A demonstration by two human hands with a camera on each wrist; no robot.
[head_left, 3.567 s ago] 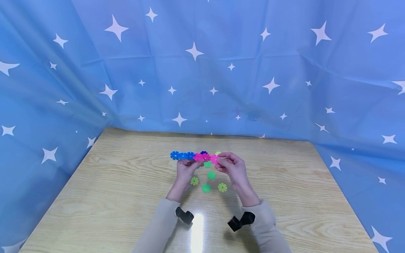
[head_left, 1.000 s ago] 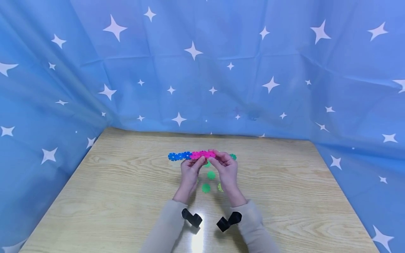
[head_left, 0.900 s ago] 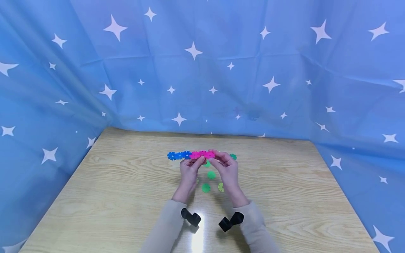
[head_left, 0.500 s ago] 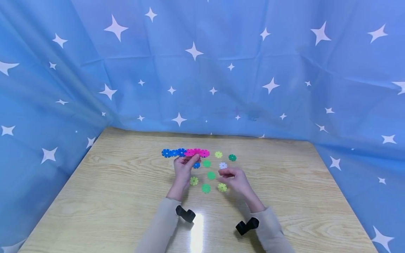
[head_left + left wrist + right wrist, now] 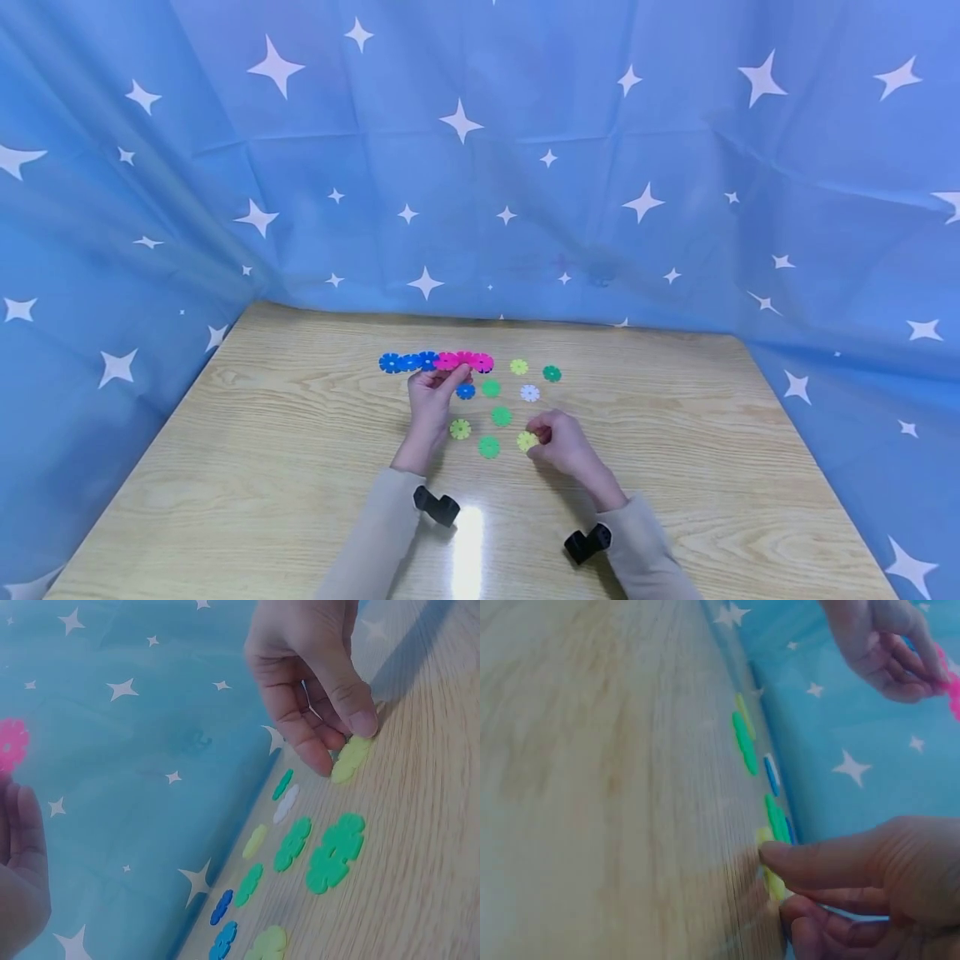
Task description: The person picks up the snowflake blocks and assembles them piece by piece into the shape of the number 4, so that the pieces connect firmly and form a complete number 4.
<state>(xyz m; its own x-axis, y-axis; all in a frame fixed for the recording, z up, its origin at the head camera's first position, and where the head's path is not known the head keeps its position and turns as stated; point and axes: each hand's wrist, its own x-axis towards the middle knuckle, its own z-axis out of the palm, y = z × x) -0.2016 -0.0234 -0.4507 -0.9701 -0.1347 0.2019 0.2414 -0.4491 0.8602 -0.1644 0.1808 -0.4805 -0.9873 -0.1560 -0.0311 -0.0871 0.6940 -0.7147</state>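
Observation:
My left hand (image 5: 430, 408) pinches a straight chain of interlocking snowflake discs, held up over the table. Its left half is blue discs (image 5: 409, 362) and its right half pink discs (image 5: 447, 361); the thumb lies at the pink part. At the right of the loose pieces, my right hand (image 5: 567, 447) pinches a yellow-green snowflake disc (image 5: 526, 442) between thumb and fingers. The left wrist view has this disc (image 5: 350, 759) low at the tabletop, partly covered by the thumb. In the right wrist view the thumb and fingers also hide part of it.
Loose discs lie between the hands: green ones (image 5: 501, 416), a yellow-green one (image 5: 460, 429), a blue one (image 5: 466, 392) and a white one (image 5: 529, 392). Farther back are a dark green disc (image 5: 552, 373) and another yellow-green one (image 5: 519, 367). A blue starry curtain (image 5: 480, 208) stands behind the wooden table (image 5: 262, 467).
My right hand has left the pink end of the chain, come back toward me and taken hold of the yellow-green disc. My left hand has shifted slightly left with the chain.

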